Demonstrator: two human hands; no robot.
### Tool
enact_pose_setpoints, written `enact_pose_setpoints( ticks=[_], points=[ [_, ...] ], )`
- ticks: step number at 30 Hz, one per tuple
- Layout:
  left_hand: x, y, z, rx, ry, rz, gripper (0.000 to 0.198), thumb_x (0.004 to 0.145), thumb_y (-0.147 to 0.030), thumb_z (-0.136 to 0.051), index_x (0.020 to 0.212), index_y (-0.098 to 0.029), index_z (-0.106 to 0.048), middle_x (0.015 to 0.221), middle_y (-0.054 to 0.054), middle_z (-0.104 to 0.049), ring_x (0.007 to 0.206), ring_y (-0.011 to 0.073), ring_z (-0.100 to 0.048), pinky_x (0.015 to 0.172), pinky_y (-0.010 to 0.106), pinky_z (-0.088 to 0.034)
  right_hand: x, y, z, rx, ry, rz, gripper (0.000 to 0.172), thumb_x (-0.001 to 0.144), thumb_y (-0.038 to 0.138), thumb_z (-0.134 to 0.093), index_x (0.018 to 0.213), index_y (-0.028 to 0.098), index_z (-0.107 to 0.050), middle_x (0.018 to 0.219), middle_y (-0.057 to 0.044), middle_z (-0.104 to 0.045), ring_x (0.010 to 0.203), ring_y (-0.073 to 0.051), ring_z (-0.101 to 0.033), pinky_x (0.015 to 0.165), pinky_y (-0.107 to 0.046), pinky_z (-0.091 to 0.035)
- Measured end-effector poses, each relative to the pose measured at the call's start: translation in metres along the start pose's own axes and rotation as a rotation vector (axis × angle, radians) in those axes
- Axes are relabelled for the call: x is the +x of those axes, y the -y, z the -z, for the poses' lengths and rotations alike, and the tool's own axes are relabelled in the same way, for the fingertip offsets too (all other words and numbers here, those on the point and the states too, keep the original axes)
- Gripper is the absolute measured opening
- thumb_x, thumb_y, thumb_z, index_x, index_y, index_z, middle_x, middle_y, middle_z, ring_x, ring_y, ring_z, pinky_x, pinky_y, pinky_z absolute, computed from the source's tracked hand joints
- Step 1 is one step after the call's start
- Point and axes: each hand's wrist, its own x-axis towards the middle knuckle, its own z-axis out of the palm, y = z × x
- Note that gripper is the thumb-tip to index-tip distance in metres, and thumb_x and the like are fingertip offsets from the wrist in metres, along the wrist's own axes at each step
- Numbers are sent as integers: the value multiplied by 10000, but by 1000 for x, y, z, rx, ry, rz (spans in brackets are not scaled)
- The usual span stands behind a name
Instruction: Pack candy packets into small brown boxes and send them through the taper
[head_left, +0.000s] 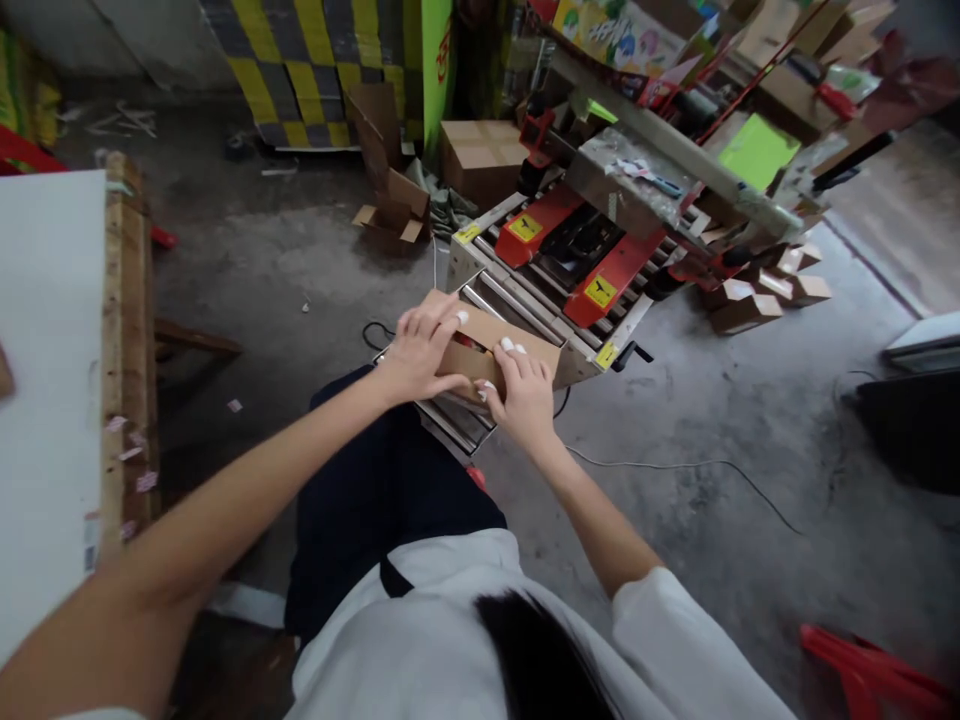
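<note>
A brown cardboard box (529, 338) sits in front of me at the near end of a roller conveyor (517, 300). Its top flaps leave a narrow gap, and something dark and red shows through; I cannot make out what. My left hand (426, 348) grips the left part of the box, fingers over the far side and thumb along the near flap. On the right part, my right hand (525, 388) has its fingers bent over the flap with the thumb close to the gap.
A carton sealing machine (630, 180) with red plates stands beyond the box, littered on top. Small cartons (765, 290) lie on the floor at right. A white-topped table (52, 380) is at left. A cable (675, 465) crosses the floor near a red stool (862, 665).
</note>
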Motion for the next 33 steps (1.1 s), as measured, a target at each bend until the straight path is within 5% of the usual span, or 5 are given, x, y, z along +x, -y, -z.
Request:
enact_pose_setpoints(
  ticks=[7, 14, 18, 29, 33],
  points=[
    [35, 35, 31, 108, 486, -214, 1330, 474, -834, -776, 1504, -100, -367, 1490, 291, -430, 1373, 459, -398, 1156, 524, -286, 5, -26, 9, 60, 90, 218, 574, 990, 499, -474, 1423, 126, -534, 1403, -185, -594, 1343, -307, -490, 1109, -443, -343],
    [-21, -36, 6, 145, 217, 243, 1016, 738, -793, -654, 1498, -154, -439, 1370, 259, -514, 1244, 413, -511, 1028, 499, -391, 47, -62, 7, -72, 22, 145, 487, 1035, 429, -350, 1425, 199, -531, 1472, -124, -532, 1372, -278, -456, 1237, -537, -162],
    [-33, -69, 5, 190, 293, 299, 1363, 507, -858, -761, 1559, -107, -329, 1532, 340, -327, 1413, 518, -317, 1115, 593, -273, 62, -60, 1, -79, 20, 110, 482, 1046, 434, -316, 1441, 252, -523, 1514, -106, -483, 1384, -298, -428, 1225, -588, -180],
    [7, -76, -4, 93, 238, 421, 1114, 613, -634, -816, 1540, -189, -388, 1526, 282, -360, 1366, 484, -390, 1083, 558, -315, 53, -56, -36, 165, -345, -282, 633, 1040, 468, -180, 1608, 192, -220, 1645, -183, -224, 1549, -344, -174, 1205, -646, -200],
    [22, -92, -17, 97, 138, 478, 890, 755, -550, -709, 1529, -227, -412, 1510, 262, -380, 1341, 479, -415, 1057, 560, -316, 30, -31, -47, 268, -187, -242, 741, 1018, 570, -191, 1636, 191, -42, 1706, -164, -15, 1581, -366, 10, 1204, -668, -184]
  ],
)
